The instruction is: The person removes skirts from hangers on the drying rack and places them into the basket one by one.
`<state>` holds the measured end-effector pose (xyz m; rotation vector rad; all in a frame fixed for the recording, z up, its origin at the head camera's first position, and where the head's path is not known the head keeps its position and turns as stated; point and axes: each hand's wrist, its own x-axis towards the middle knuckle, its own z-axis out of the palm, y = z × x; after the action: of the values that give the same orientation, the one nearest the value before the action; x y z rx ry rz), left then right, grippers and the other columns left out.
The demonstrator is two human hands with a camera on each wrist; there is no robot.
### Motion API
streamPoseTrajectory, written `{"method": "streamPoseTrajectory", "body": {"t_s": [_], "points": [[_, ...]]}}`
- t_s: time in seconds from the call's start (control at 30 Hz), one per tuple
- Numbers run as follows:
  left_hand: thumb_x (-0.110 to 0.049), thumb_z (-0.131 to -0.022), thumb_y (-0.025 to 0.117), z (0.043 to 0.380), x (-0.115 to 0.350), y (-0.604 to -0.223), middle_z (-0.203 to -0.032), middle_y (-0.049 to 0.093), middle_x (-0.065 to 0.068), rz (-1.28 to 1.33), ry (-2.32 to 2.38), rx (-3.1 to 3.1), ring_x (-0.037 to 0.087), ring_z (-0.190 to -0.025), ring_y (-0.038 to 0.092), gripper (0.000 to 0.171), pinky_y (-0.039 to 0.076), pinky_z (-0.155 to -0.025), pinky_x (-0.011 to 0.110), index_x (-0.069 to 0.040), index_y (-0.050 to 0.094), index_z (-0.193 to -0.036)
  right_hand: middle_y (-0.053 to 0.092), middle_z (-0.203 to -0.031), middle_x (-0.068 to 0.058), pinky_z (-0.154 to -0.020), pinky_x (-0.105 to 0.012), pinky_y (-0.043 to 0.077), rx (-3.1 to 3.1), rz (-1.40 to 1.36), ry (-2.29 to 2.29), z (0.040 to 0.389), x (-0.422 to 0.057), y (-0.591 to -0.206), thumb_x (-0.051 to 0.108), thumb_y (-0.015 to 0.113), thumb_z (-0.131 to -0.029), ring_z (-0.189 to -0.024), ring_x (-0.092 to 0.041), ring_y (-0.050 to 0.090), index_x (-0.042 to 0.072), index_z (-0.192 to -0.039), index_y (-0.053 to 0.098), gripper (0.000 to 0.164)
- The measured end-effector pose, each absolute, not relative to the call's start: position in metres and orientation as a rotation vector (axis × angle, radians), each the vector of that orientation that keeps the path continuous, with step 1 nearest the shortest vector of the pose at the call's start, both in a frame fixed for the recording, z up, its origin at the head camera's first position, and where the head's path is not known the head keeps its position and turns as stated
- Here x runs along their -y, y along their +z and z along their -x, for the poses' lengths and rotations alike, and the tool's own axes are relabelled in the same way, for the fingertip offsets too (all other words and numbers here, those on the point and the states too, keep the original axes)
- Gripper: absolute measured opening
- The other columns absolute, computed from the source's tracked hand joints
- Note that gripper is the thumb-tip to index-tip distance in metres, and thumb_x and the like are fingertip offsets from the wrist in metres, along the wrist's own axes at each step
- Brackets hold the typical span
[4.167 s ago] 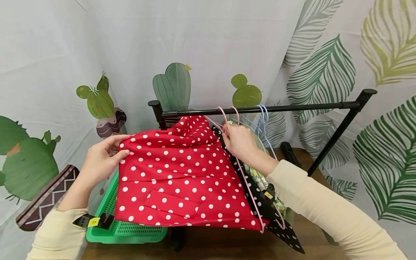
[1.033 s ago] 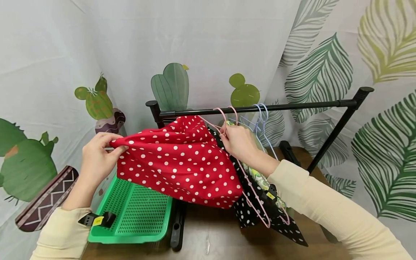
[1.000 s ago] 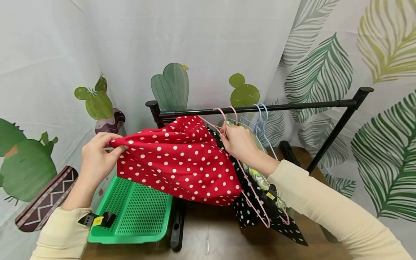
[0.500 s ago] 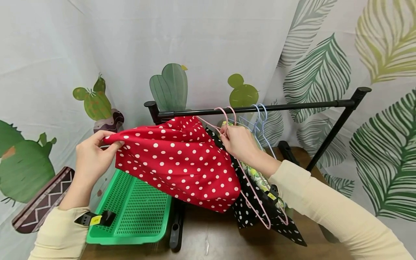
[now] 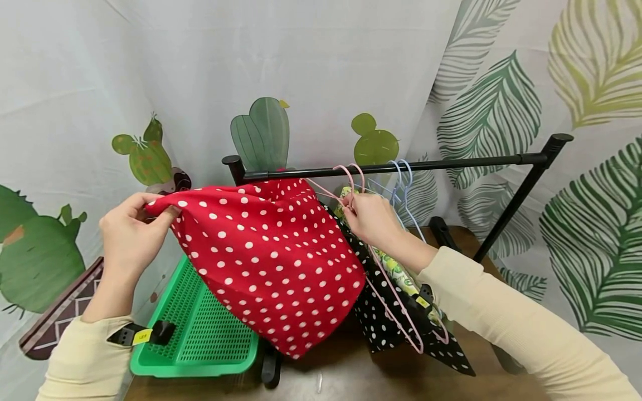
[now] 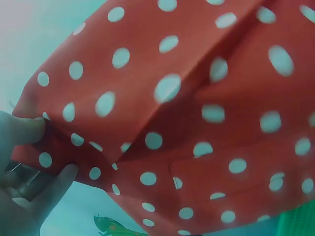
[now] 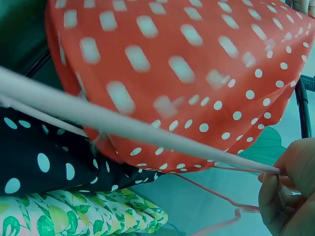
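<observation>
Red cloth: white-dotted, held up in the air between the two hands; its upper edge passes near the left end of the rack, and its lower point hangs over the table.
Left hand: pinching the cloth's upper left corner between thumb and fingers; corner pulled out to the side, fabric creased from the grip.
Basket: green, with a perforated floor; stands on the table below the left hand, its far part covered from view by the cloth.
Table: brown top, under basket and rack.
Rack: black; crossbar runs from behind the cloth to a post at far right.
Pink hanger: runs along the red cloth's right edge; whether the cloth is attached to it cannot be determined. A second pink hook sits just beside on the crossbar.
Right hand: gripping the pink hanger just below its hook, fingers curled round it.
Black cloth: white-dotted, hanging right of the red one and partly behind it.
Patterned cloth: green and yellow print, beside the black cloth, partly hidden by the right arm.
Blue hangers: two hooks on the crossbar, right of the pink ones.
</observation>
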<state>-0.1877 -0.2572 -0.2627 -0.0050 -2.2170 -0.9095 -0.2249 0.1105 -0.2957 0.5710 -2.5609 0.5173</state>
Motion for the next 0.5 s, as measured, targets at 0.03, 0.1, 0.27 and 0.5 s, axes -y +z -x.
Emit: {"method": "streamPoseTrajectory", "body": {"t_s": [0.03,0.1,0.27,0.5], "points": [[-0.027,-0.081,0.065,0.188,0.257,-0.262,-0.066,0.050,-0.036,0.004,-0.904,2.214,-0.015,-0.058,0.051,0.019,0.038,-0.053,0.007,-0.010,0.068,-0.088,0.069,-0.081,-0.008,-0.047,-0.031,0.043,2.557,-0.574,0.518,0.225,-0.111,-0.296,0.012,0.061,-0.086,-0.060,-0.021,0.058,0.005,-0.093,0.070,0.014],[-0.028,-0.081,0.065,0.188,0.256,-0.260,-0.066,0.050,-0.036,0.001,-0.897,2.206,-0.016,-0.058,0.051,0.020,0.037,-0.053,0.007,-0.011,0.069,-0.088,0.069,-0.081,-0.008,-0.045,-0.029,0.041,2.558,-0.579,0.530,0.225,-0.111,-0.295,0.013,0.061,-0.086,-0.058,-0.020,0.057,0.005,-0.093,0.070,0.014],[-0.031,-0.080,0.067,0.189,0.254,-0.254,-0.067,0.051,-0.037,-0.008,-0.908,2.165,-0.018,-0.060,0.052,0.023,0.038,-0.055,0.006,-0.010,0.070,-0.088,0.068,-0.079,-0.008,-0.042,-0.027,0.037,2.570,-0.579,0.526,0.224,-0.112,-0.294,0.014,0.059,-0.087,-0.055,-0.019,0.055,0.005,-0.093,0.070,0.015],[-0.030,-0.080,0.066,0.185,0.249,-0.247,-0.069,0.054,-0.031,-0.049,-0.966,2.072,-0.015,-0.059,0.054,0.024,0.041,-0.057,0.006,-0.007,0.067,-0.085,0.066,-0.072,-0.006,-0.039,-0.025,0.033,2.593,-0.575,0.536,0.223,-0.113,-0.293,0.014,0.059,-0.087,-0.050,-0.016,0.050,0.006,-0.092,0.069,0.014]]}}
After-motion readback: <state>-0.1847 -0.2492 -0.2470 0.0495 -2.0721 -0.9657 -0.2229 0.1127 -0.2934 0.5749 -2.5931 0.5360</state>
